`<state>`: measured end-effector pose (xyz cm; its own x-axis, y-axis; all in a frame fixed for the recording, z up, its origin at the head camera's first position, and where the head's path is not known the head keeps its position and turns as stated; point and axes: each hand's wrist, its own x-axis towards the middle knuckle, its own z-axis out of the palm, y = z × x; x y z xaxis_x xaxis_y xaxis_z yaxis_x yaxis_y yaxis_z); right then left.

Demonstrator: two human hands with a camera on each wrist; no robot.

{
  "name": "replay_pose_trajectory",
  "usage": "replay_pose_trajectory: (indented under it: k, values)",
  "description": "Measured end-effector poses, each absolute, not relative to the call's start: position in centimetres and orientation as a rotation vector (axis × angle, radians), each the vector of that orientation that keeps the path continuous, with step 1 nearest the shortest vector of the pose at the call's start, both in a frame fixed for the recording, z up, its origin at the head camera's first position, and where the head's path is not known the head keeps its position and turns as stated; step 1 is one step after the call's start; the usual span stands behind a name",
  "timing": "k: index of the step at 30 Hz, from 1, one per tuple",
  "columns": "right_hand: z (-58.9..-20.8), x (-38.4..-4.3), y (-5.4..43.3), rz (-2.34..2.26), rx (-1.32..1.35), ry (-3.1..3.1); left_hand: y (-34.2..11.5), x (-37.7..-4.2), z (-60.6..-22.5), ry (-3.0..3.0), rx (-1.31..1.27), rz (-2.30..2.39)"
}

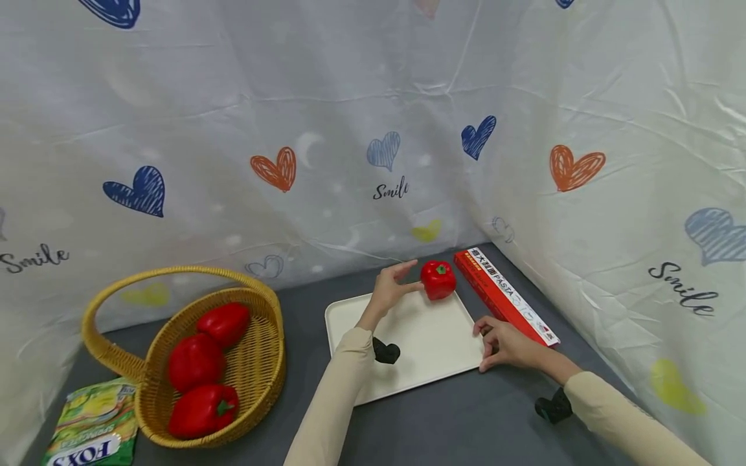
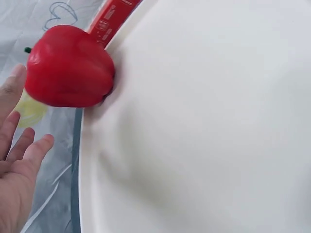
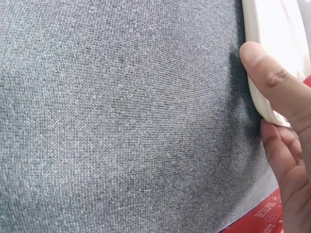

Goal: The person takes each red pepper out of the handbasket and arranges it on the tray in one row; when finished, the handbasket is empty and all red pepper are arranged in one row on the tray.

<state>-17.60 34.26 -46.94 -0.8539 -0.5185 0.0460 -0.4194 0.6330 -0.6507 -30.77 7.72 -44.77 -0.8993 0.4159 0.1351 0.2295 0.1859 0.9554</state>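
Note:
A red bell pepper with a green stem sits on the far right corner of a white tray. My left hand is just left of the pepper, its fingers spread and fairly straight. In the left wrist view a fingertip lies right at the side of the pepper, and the palm is empty. My right hand holds the tray's near right corner. In the right wrist view its thumb lies along one side of the tray while the other fingers come round the corner.
Beside the tray's right edge lies a red pasta box. On the left stands a yellow wicker basket holding three red bell peppers. A green Fox's bag lies beside it. A printed curtain hangs behind the grey table.

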Motion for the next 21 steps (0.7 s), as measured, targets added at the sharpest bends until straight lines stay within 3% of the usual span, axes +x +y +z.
replay_pose_trajectory:
  k: [8,21]
  values:
    - [-46.7,-17.7,34.2,-1.033,-0.824,2.697,4.6,-29.4,-42.8,2.256,0.613,1.818]
    - [-46.5,-17.5,33.9,-1.01,-0.826,2.695,-0.2,-24.1,-40.7,2.172,0.645,1.786]
